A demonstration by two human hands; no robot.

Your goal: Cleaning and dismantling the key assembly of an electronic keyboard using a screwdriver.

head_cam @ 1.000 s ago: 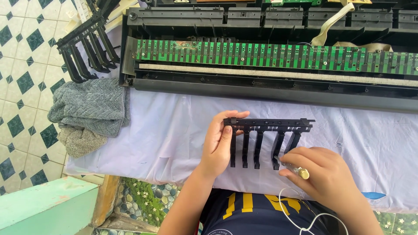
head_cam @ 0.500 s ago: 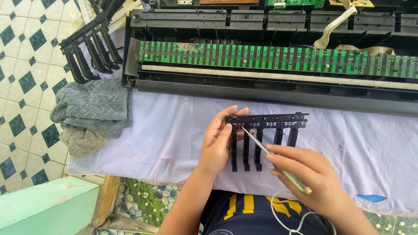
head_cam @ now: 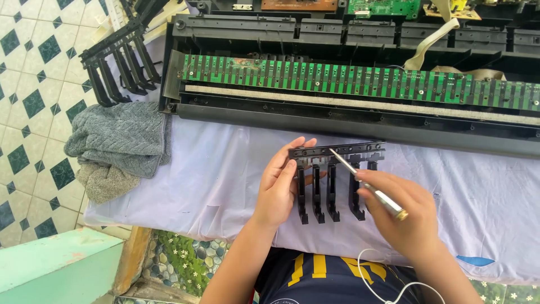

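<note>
Left hand [head_cam: 279, 183] grips one five-key strip [head_cam: 335, 179]; right hand [head_cam: 402, 217] holds a screwdriver [head_cam: 365, 184]; towel [head_cam: 115, 146] and another strip [head_cam: 119, 61] at the table's left edge.

A black comb-like strip of piano keys [head_cam: 334, 180] lies flat on the cloth, prongs pointing to 6 o'clock. A slim screwdriver [head_cam: 365, 183] slants across it, tip toward 10 o'clock.

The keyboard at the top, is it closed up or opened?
Opened. The keyboard has no keys over its green circuit strip, and more circuit boards lie bare behind.
</note>
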